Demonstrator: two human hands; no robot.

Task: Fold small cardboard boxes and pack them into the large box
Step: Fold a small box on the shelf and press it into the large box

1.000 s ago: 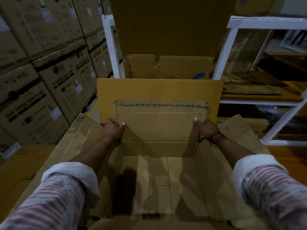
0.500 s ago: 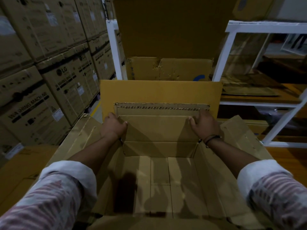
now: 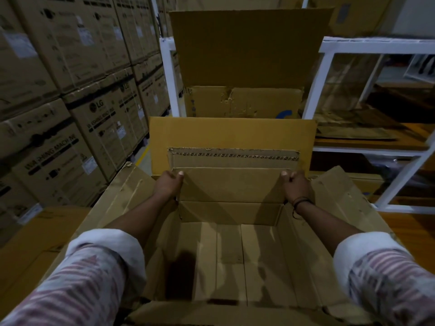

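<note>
Both hands at the far wall of the large open brown cardboard box [image 3: 235, 262], each gripping a side edge of a flat brown cardboard piece [image 3: 230, 184].

I see the left hand [image 3: 167, 184] closed around the piece's left edge, thumb on the front face and fingers curled behind; the right hand [image 3: 295, 185] clamps the right edge the same way, a dark band at its wrist. The piece stands upright against the box's far inner wall, its lower part down inside the box, its torn top strip showing exposed corrugation. The box floor shows only its folded bottom flaps. Its side flaps splay outward left and right; the yellow-brown far flap [image 3: 233, 132] stands up behind the piece. Stacked printed cartons [image 3: 70, 114] fill the left side; a white metal rack [image 3: 376, 95] stands to the right.
</note>
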